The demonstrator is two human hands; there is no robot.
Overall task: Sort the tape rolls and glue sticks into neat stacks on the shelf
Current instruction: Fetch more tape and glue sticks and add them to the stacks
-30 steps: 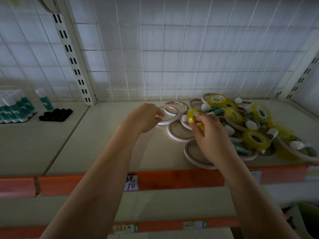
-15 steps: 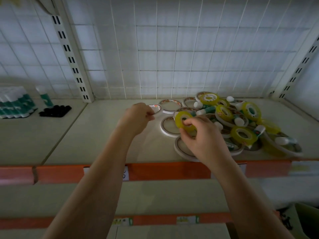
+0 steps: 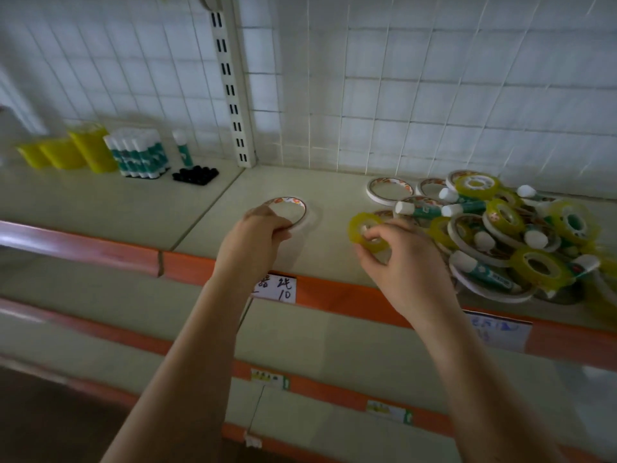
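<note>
L hand (image 3: 248,240) gripped a white ring (image 3: 289,210) flat on the shelf (image 3: 213,208), mid-front. R hand (image 3: 405,262) pinched a yellow roll (image 3: 364,228) w/ fingertips, just above the shelf by the pile (image 3: 500,235) at the right end. Sorted glue sticks (image 3: 138,155) stood far left, near the back edge.

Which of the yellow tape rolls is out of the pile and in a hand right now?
The yellow tape roll pinched by the right hand, at the pile's left edge. The other yellow rolls lie in the heap, untouched.
</note>
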